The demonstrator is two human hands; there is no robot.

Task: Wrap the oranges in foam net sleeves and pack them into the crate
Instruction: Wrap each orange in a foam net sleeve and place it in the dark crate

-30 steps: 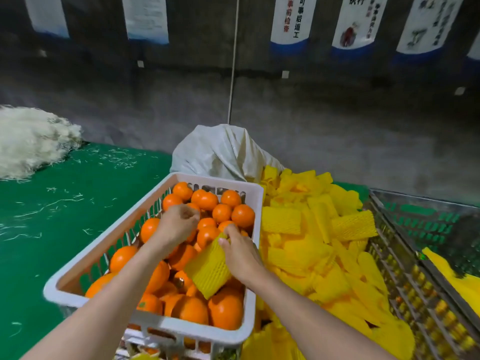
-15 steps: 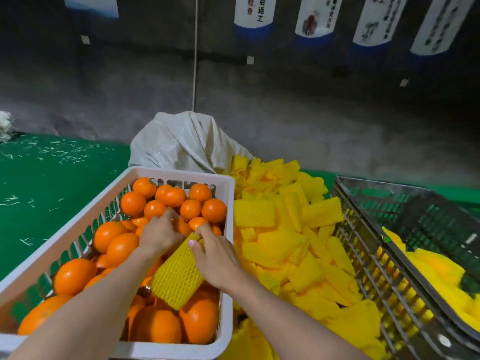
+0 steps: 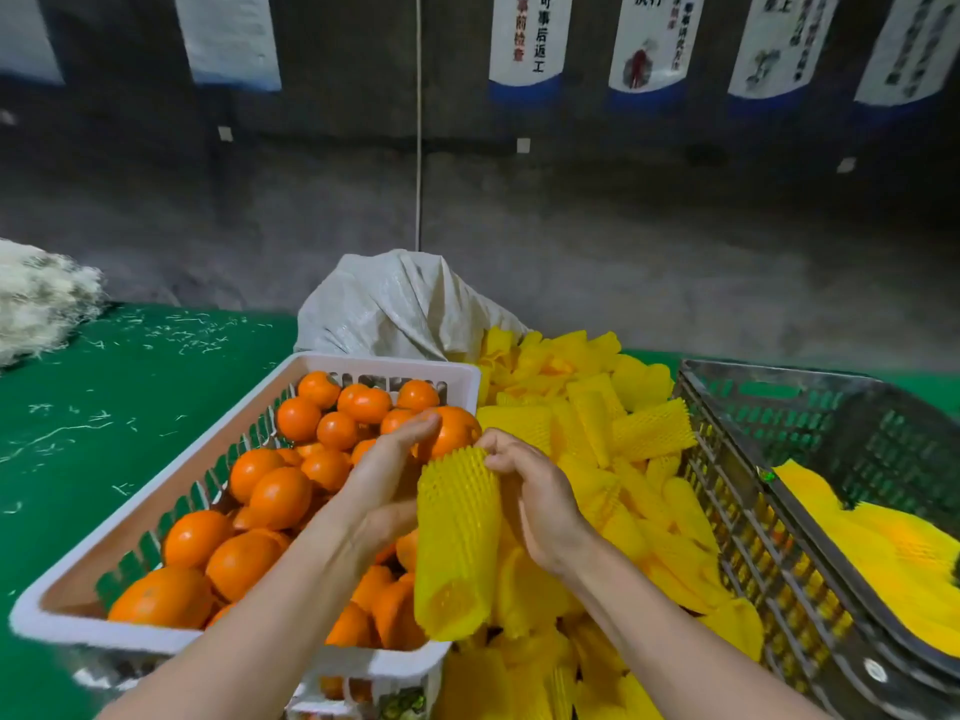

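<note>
Head view: right hand (image 3: 540, 493) pinches tubular foam-net sleeve (image 3: 457, 543) beside round orange (image 3: 458, 431).

the oranges (image 3: 280, 498) are a glossy bright orange, as is the orange (image 3: 452, 431) raised above them. their basket (image 3: 384, 363) is white, its walls slotted. the sleeve (image 3: 457, 517) is yellow with a fine net pattern, and the pile (image 3: 597, 423) beside it is the same yellow net. the crate (image 3: 737, 511) is a dark grey lattice. the table (image 3: 104, 433) is green, flecked with white threads. the sack (image 3: 395, 304) is a pale grey weave. the posters (image 3: 527, 39) are white with a blue band and black and red characters.
</note>
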